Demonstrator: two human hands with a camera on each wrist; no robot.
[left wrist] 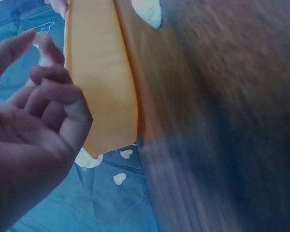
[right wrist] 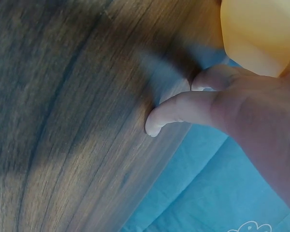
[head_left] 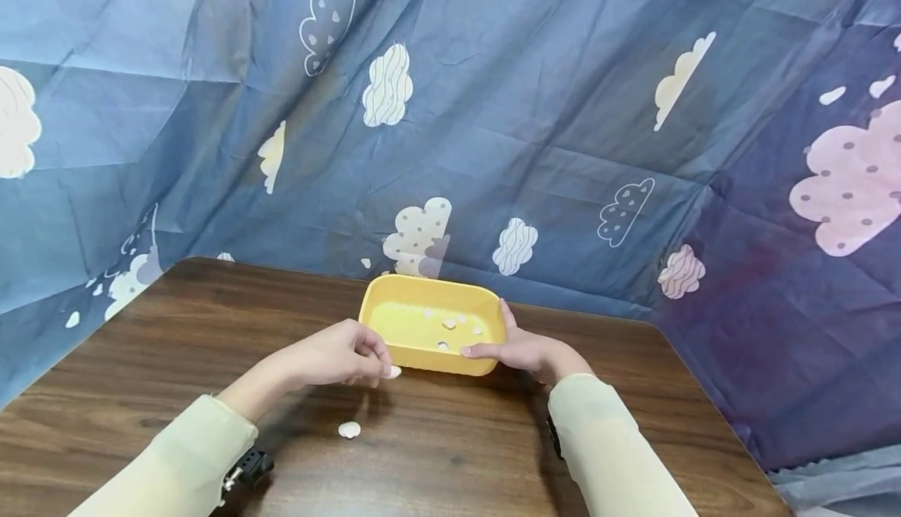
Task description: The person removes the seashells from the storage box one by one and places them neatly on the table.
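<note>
Two bare hands work at a yellow tray, which stands near the rear edge of a brown wood-grain table (head_left: 281,306). The left hand (head_left: 345,354) is positioned in front of the near-left part of the yellow tray (head_left: 422,358). Its thumb and forefinger are closed to a pinch and hold a small white shell (head_left: 395,372) at the fingertips, outside the tray and just beside its near wall. The remaining fingers are bent toward the palm.

The right hand (head_left: 524,349) grips the right end of the tray. The thumb lies over the near rim; the forefinger extends along the right end toward the far corner. In the right wrist view, two fingers reach past the tray, close to the tabletop. Whether the tray's base lies fully flat cannot be told.

Several small white pieces (head_left: 449,324) lie on the tray floor, mostly in its right half. One scalloped shell (head_left: 349,429) lies on the table, nearer the person than the left hand. Behind the table hangs a blue curtain (head_left: 457,110) printed with clouds. Both forearms wear pale sleeves (head_left: 612,439).
</note>
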